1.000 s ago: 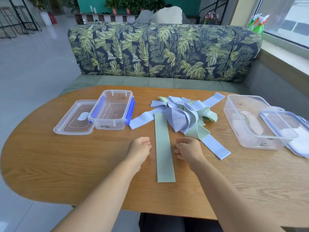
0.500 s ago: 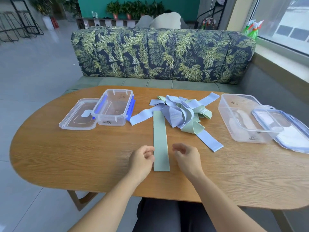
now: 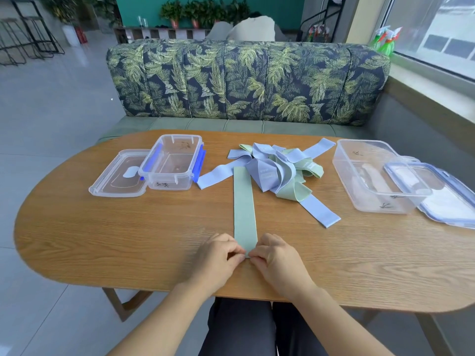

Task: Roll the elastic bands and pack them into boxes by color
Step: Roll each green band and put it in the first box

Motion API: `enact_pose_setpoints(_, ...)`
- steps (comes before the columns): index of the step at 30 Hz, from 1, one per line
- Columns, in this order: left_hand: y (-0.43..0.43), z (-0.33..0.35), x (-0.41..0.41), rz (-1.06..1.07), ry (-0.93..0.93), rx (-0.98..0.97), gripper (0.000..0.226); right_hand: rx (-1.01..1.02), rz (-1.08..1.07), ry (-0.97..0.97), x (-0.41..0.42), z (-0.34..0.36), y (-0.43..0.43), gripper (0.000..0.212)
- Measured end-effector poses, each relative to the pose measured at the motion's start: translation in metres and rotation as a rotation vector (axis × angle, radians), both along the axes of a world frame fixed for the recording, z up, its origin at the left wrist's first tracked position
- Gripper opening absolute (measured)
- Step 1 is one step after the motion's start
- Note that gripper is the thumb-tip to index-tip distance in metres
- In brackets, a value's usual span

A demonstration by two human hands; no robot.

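Both hands now sit at the near end of the green band (image 3: 244, 209) — the left hand (image 3: 218, 255) and right hand (image 3: 276, 258) pinch its corners, where a second ago they flanked its middle.

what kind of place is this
Probably a cafe or lounge seating area: an oval wooden table faces a palm-print upholstered bench, with black metal bar stools and potted plants along the far teal wall.

The bands (image 3: 270, 173) are pale green and lilac, the sofa (image 3: 246, 80) palm-leaf patterned.
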State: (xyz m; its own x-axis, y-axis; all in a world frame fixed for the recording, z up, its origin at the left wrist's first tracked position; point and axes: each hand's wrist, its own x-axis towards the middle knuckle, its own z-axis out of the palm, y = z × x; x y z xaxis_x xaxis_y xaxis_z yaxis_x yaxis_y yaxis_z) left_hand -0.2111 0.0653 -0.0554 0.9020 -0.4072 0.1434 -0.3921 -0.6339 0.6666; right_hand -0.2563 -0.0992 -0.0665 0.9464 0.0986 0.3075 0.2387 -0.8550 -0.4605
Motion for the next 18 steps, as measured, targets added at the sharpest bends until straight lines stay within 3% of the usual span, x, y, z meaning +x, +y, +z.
enact_pose_setpoints(10, 0.0044, -0.0014, 0.0034, -0.072, -0.145, 0.141, 0.011, -0.024, 0.035, -0.054, 0.003, -0.0026, -0.0047, 0.008)
enact_pose_setpoints(18, 0.003, -0.0055, -0.0001, -0.084, -0.29, 0.195, 0.009, -0.102, 0.041, -0.098, 0.0077, -0.0009, -0.0026, 0.022)
